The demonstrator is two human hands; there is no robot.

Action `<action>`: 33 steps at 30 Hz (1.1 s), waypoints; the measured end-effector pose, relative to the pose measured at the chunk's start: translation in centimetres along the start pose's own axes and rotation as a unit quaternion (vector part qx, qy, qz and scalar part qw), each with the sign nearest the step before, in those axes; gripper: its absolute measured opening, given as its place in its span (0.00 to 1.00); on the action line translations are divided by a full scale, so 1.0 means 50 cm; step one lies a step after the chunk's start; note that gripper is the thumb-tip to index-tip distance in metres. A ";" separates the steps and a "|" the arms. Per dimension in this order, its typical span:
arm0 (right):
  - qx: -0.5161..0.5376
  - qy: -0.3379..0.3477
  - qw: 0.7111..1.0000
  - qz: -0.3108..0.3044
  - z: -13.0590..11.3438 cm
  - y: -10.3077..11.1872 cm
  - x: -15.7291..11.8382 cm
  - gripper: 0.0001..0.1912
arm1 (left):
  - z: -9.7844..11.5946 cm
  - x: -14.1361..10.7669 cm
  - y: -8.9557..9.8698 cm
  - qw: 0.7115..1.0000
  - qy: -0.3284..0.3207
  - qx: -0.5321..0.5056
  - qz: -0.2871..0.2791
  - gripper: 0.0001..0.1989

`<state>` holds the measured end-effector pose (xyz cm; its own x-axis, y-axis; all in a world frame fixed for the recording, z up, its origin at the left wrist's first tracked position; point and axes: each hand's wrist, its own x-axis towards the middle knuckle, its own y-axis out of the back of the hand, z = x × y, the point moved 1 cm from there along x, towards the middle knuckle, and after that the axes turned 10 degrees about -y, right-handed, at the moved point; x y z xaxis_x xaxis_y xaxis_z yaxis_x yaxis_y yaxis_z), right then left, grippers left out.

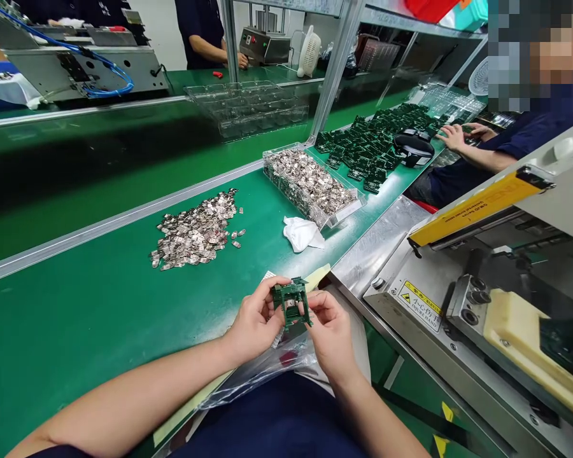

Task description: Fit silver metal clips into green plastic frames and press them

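Left hand (254, 321) and right hand (333, 327) are bent narrow, pinching opposite sides of a board (290, 291) over the table's (100, 324) near edge. It is dark green, open-centred, with a silvery patch inside. Beyond lie a white cloth (303, 234), then silvery pieces (195, 232) heaped near the far edge and a clear tray (347, 214) of more by that edge.

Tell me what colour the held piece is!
The held piece is green; see the head view.

Factory workshop, green workbench (100, 305), heaped small metal parts (195, 229), steel machine (401, 270) bearing a warning label (420, 304)
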<state>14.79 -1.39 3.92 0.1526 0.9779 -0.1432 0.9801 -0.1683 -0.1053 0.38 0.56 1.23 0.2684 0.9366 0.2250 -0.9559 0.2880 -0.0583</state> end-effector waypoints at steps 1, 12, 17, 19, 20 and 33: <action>0.007 0.002 1.000 -0.002 0.000 0.000 -0.003 0.09 | 0.000 -0.001 -0.001 1.000 -0.003 -0.004 -0.002 0.20; 0.050 0.001 0.999 0.018 0.017 -0.003 -0.026 0.10 | 0.009 -0.013 -0.014 0.998 0.008 -0.052 -0.024 0.17; 0.052 -0.013 0.998 0.022 0.023 0.003 -0.035 0.12 | 0.010 -0.017 -0.019 0.999 0.016 -0.030 -0.037 0.17; 0.040 -0.025 0.999 0.026 0.031 0.014 -0.037 0.13 | 0.010 -0.011 -0.015 0.997 0.028 -0.032 -0.059 0.18; 0.034 -0.031 0.998 0.033 0.038 0.021 -0.037 0.13 | 0.009 -0.006 -0.011 0.997 0.031 -0.032 -0.070 0.18; -0.011 -0.071 0.997 -0.036 0.176 0.007 -0.019 0.19 | -0.032 0.046 0.030 0.999 -0.002 0.048 0.019 0.20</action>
<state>13.85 -3.45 -4.64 0.0638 0.9596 -0.2740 0.9907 -0.0940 -0.0986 -0.25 3.49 0.11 0.2317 0.9458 0.2274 -0.9724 0.2317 0.0269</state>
